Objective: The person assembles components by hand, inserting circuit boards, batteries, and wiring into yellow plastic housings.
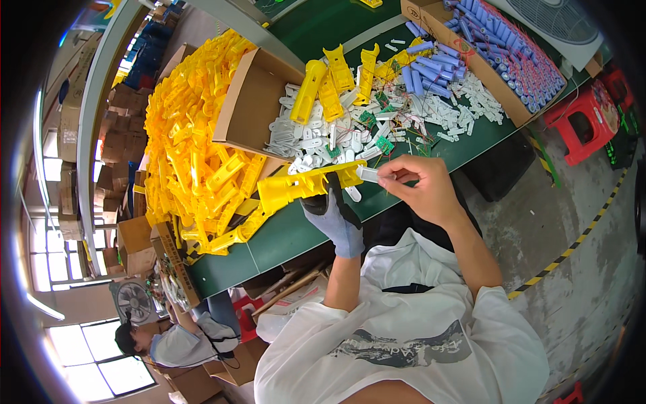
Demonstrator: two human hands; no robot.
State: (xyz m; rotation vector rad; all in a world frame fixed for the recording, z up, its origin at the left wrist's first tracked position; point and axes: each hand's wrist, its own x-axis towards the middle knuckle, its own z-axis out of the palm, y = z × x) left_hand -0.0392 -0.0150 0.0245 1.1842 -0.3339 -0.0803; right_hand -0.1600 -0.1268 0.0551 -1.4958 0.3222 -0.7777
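At left hand [336,217]; shell [288,190] crosswise

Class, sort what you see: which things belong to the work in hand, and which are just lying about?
Likely in the work:
yellow casing, held
white piece, held at its end
yellow pile, probably stock
white parts, probably stock

Seemingly just lying about:
red stool
fan
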